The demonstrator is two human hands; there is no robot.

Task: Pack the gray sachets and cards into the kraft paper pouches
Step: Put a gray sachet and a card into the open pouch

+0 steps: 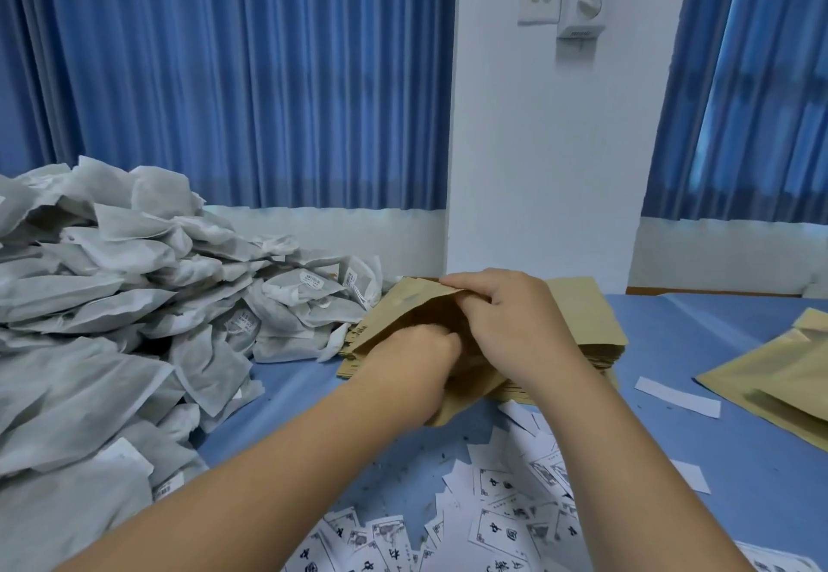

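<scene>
A kraft paper pouch (405, 308) is held open above a stack of flat kraft pouches (587, 316) in the middle of the blue table. My right hand (506, 316) pinches the pouch's upper lip. My left hand (419, 363) reaches into the pouch mouth with its fingers curled; what it holds is hidden. A big heap of gray sachets (112, 302) fills the left side. White printed cards (502, 531) lie scattered in front near me.
More kraft pouches (788, 379) lie at the right edge. Loose white paper strips (676, 397) sit on the blue table cover (699, 334) between them and the stack. Blue curtains and a white wall with a switch stand behind the table.
</scene>
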